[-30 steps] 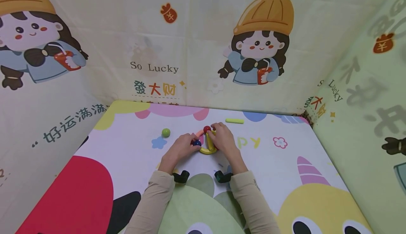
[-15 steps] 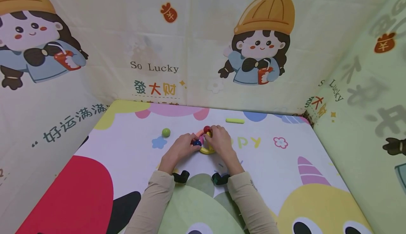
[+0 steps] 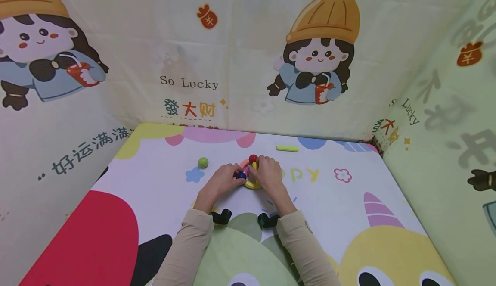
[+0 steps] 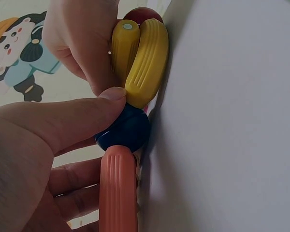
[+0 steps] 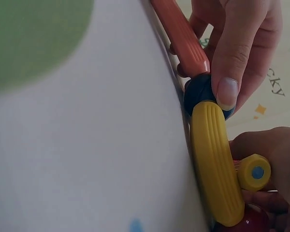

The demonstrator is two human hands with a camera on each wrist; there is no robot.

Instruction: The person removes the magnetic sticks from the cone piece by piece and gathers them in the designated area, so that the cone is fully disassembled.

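In the head view, my left hand pinches a dark blue ball between thumb and fingers. An orange-pink rod and a curved yellow rod meet that ball. My right hand holds a second yellow rod, a pale disc in its end, just inside the curved one. A red ball lies at the far side of the ring of pieces, and another red ball touches the curved rod's other end. A bit of pink shows inside the ring, its shape mostly hidden.
A green ball sits left of the hands, and a yellow-green rod lies behind and right. The table has a printed cover. Printed cloth walls stand behind and at both sides.
My right hand has shifted slightly left and nearer with the second yellow rod, whose tilt has changed and which is now more covered by the hand. My left hand has kept its place.
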